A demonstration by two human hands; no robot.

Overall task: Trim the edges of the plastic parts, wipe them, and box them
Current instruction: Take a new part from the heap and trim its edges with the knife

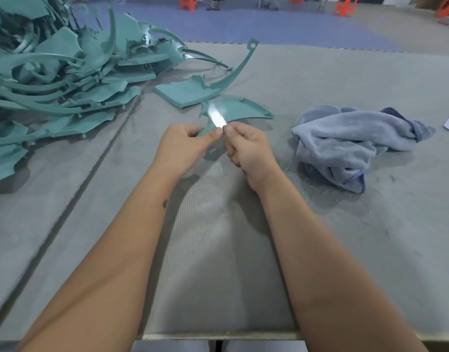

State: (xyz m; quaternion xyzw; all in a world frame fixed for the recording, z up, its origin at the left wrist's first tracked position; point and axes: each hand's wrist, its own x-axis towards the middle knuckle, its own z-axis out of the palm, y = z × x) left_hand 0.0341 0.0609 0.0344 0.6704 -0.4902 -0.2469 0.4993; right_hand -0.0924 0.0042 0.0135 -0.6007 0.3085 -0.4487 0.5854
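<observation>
Both my bare forearms reach forward and converge, my hands nearly touching. My left hand (183, 143) has its fingers curled with the thumb pinching forward; my right hand (246, 148) is closed in a fist, knuckles up

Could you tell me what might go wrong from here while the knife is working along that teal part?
1. The left hand pinches the teal part right beside the knife blade, which the right hand grips; a slip could probably cut the thumb.
2. The part is held by one tip only, so it may flex and the trim could gouge.
3. Shavings lie near the blue cloth and might be picked up when wiping.
</observation>
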